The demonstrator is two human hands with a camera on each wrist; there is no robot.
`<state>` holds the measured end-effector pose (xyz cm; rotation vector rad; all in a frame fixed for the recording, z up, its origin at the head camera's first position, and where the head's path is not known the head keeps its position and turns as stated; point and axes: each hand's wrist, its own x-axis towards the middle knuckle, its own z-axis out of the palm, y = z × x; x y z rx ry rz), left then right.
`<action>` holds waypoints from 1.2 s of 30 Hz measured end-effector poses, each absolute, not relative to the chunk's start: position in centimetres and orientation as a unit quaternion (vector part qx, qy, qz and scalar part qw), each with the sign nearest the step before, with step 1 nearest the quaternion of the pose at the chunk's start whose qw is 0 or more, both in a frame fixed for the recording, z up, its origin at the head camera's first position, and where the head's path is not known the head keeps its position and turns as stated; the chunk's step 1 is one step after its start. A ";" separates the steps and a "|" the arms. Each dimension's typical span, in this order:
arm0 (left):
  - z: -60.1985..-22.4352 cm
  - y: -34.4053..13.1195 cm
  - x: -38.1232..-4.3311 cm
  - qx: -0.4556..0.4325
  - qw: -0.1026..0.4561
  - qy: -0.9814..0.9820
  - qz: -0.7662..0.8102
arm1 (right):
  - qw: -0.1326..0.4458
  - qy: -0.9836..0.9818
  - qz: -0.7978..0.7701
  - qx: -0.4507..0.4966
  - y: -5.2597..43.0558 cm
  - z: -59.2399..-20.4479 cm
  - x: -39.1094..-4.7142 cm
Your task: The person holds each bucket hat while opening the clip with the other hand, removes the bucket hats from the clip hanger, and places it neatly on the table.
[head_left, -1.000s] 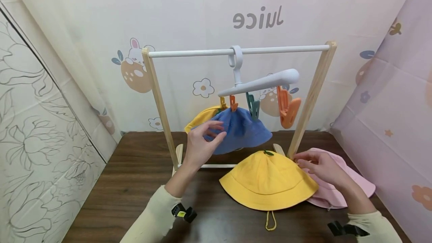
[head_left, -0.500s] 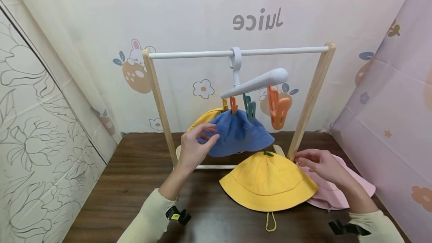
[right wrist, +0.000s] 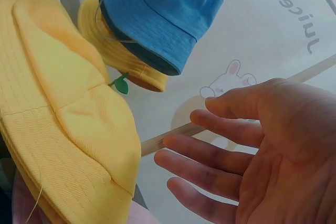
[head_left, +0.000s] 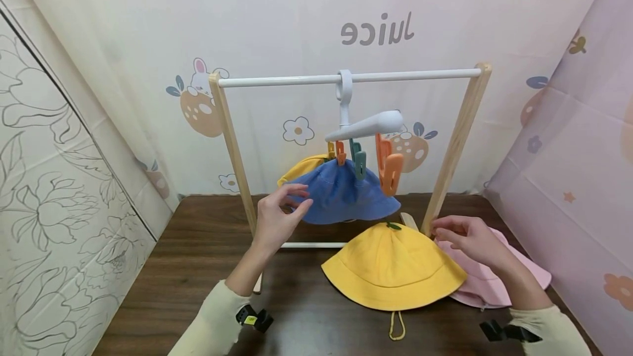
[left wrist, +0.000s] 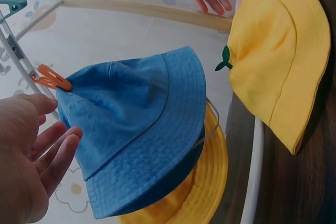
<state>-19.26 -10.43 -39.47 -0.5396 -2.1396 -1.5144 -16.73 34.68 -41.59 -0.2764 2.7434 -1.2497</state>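
A blue bucket hat [head_left: 341, 196] hangs from the white hanger [head_left: 368, 125], held by an orange clip [head_left: 340, 154] and a green clip [head_left: 359, 163]. Behind it hangs a yellow hat [head_left: 300, 168]. My left hand [head_left: 279, 216] is beside the blue hat's left brim, fingers relaxed and nothing held, as the left wrist view also shows. On the table a second yellow hat [head_left: 395, 268] with a green leaf lies partly over a pink hat [head_left: 499, 268]. My right hand [head_left: 467, 238] hovers over the pink hat, its fingers loosely spread and holding nothing in the right wrist view.
A wooden rack with a white top rail [head_left: 287, 80] carries the hanger; its right post [head_left: 457, 147] rises just behind my right hand. A larger orange clip [head_left: 389, 166] hangs from the hanger's near end. Patterned curtains surround the dark wooden table [head_left: 163, 290].
My left hand has drawn back left and slightly down from the blue hat. The hanger has swung so its near end shifted left with the orange clip. My right hand stays nearly still.
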 end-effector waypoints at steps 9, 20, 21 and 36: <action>-39.8 -11.0 -19.2 -0.195 0.235 -0.777 -0.550 | 0.034 0.900 -0.423 -0.097 33.9 -41.3 -17.0; -40.3 -12.2 -19.4 -0.187 0.240 -0.786 -0.538 | 0.020 0.894 -0.434 -0.111 33.2 -40.2 -17.1; -40.4 -12.3 -19.4 -0.188 0.240 -0.786 -0.538 | 0.019 0.893 -0.435 -0.112 33.1 -40.2 -17.0; -41.6 -13.3 -18.9 -0.163 0.220 -0.795 -0.541 | -0.004 0.886 -0.450 -0.113 31.8 -39.4 -17.0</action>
